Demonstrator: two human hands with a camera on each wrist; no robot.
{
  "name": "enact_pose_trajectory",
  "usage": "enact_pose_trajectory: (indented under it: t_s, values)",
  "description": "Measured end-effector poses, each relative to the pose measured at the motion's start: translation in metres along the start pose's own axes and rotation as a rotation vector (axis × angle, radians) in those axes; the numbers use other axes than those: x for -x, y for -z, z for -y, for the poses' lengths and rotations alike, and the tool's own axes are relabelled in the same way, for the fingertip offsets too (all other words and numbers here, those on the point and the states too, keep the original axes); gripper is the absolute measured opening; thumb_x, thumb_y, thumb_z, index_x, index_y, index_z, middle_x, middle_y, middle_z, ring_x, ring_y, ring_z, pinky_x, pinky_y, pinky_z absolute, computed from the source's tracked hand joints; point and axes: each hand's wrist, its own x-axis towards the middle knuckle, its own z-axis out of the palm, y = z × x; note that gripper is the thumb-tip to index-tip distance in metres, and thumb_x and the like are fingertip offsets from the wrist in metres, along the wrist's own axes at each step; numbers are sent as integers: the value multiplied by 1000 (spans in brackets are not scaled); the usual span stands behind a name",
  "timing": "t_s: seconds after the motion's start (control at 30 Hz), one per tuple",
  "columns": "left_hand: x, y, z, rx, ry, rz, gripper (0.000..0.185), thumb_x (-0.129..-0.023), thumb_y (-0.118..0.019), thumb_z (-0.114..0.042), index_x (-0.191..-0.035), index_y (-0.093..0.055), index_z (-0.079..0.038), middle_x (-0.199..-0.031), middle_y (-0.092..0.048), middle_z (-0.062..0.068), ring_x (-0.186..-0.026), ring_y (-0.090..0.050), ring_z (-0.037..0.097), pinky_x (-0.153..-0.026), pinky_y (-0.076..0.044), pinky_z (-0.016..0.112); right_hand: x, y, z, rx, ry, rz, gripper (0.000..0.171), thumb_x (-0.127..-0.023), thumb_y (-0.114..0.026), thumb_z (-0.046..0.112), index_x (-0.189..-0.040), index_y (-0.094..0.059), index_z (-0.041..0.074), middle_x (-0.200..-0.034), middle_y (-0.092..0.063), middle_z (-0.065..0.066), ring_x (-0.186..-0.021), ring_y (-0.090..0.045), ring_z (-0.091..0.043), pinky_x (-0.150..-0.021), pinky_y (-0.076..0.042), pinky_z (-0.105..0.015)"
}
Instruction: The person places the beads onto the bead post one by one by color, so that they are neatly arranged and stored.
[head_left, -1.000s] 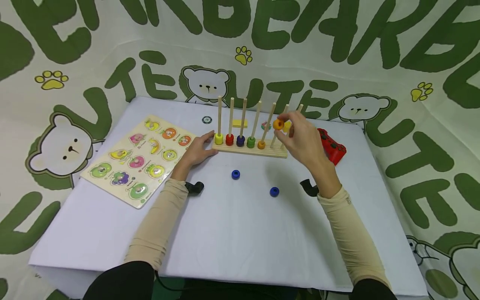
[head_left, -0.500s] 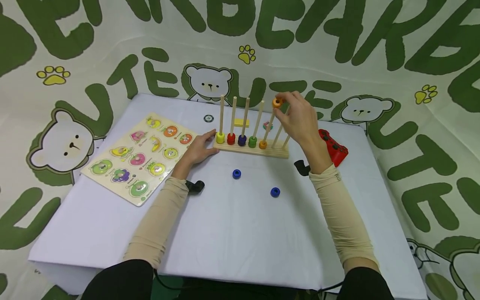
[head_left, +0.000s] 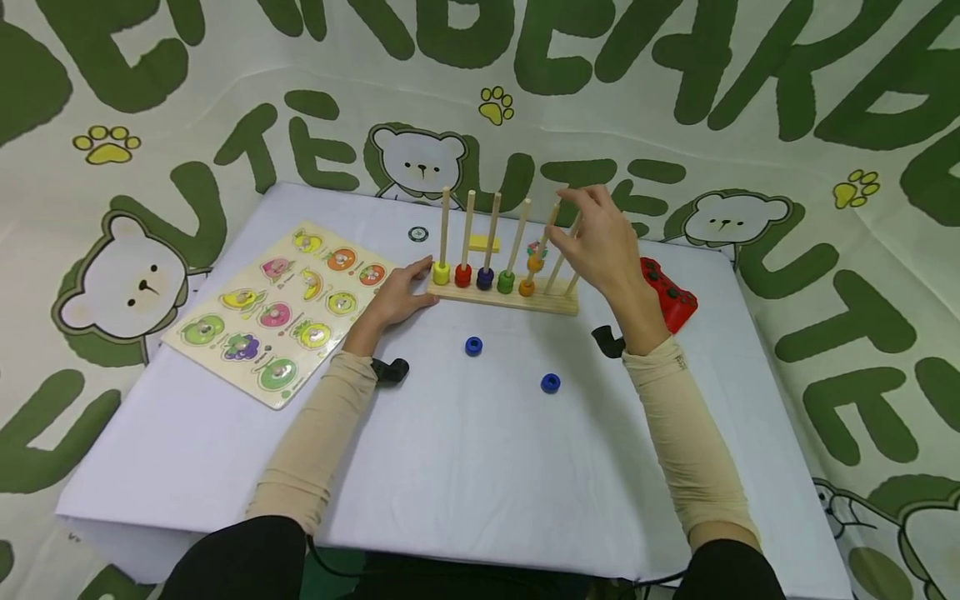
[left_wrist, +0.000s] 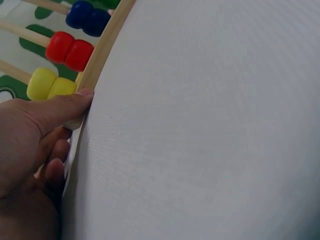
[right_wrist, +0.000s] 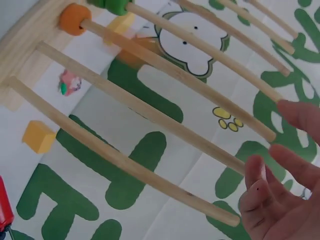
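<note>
A wooden peg rack with several upright rods stands at the back of the white table. Yellow, red, dark blue and green rings sit at the feet of its first rods. On the fifth rod one orange ring lies at the base and a second orange ring is a little above it. My right hand hovers by the rod tops with fingers spread and holds nothing; the right wrist view shows these fingers beside bare rods. My left hand holds the rack's left end, thumb on its edge.
Two loose blue rings lie on the table in front of the rack. A fruit puzzle board lies to the left, a red game controller to the right. A yellow block sits behind the rods.
My right hand lifted the orange ring to the top of the fifth rod and let it go; the ring has slid down the rod. The left hand has stayed on the rack.
</note>
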Motion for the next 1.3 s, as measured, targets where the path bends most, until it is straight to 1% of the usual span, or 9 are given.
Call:
enact_pose_trajectory:
  t_s: [0.13,0.2,0.4,0.53,0.7,0.9,1.03,1.17,1.3]
  values:
    - [-1,1,-2,0,-6,3,82,-99,-76,-16,-168,-33,-5,-159,-51,26,-152,-44,41,-131,-27,53,20,3,-3,-21,56,-77,50,-100,-74,23,-146,-63,6,-144,-56,-19,-86,-63,-30,-62,-47,-37]
    - [-1,2,-3,-1,-4,3,82,-99,-76,-15,-168,-33,-5,-160,-50,25,-152,-44,40,-131,-28,53,36,3,-5,-15,62,-43,47,-99,-75,23,-142,-65,5,-139,-58,-19,-85,-62,-29,-60,-46,-36]
    - [0,4,-4,-3,6,8,82,-100,-76,-15,-168,-32,-5,-161,-49,25,-153,-42,41,-132,-27,53,85,-9,-17,45,44,343,34,-97,-78,24,-125,-73,6,-116,-73,-14,-85,-67,-27,-70,-58,-41]
    - [0,6,-4,-8,12,2,81,-100,-75,-15,-168,-32,-5,-160,-50,26,-152,-43,41,-131,-27,53,111,-25,-25,65,20,558,38,-94,-82,28,-126,-72,9,-114,-75,-11,-93,-69,-26,-79,-60,-47]
    - [0,5,-3,0,14,-1,81,-100,-75,-15,-168,-32,-5,-160,-49,26,-152,-43,41,-131,-27,53,130,-43,-31,97,-9,715,41,-92,-85,28,-127,-71,12,-111,-73,-7,-96,-69,-23,-82,-61,-45]
    - [-1,4,-3,0,12,2,81,-100,-75,-15,-168,-31,-4,-161,-49,25,-152,-43,40,-131,-27,52,136,-53,-33,90,49,655,25,-92,-83,18,-114,-74,9,-103,-73,-4,-90,-68,-20,-78,-62,-42]
    - [0,3,-3,2,12,3,81,-100,-75,-14,-168,-31,-3,-161,-49,25,-151,-44,40,-131,-28,52,127,-44,-32,57,49,559,26,-93,-82,16,-117,-75,8,-106,-74,-6,-92,-70,-24,-80,-62,-45]
    - [0,1,-3,5,15,1,81,-100,-75,-15,-168,-31,-4,-162,-49,24,-152,-43,40,-131,-28,52,104,-23,-30,2,46,381,30,-94,-81,15,-122,-74,7,-108,-73,-9,-87,-68,-25,-72,-59,-42]
    - [1,-1,-4,13,15,6,82,-100,-75,-15,-168,-31,-5,-161,-49,25,-152,-43,40,-132,-27,53,75,4,-27,-54,60,120,31,-95,-80,10,-124,-74,2,-112,-72,-14,-78,-64,-25,-62,-48,-33]
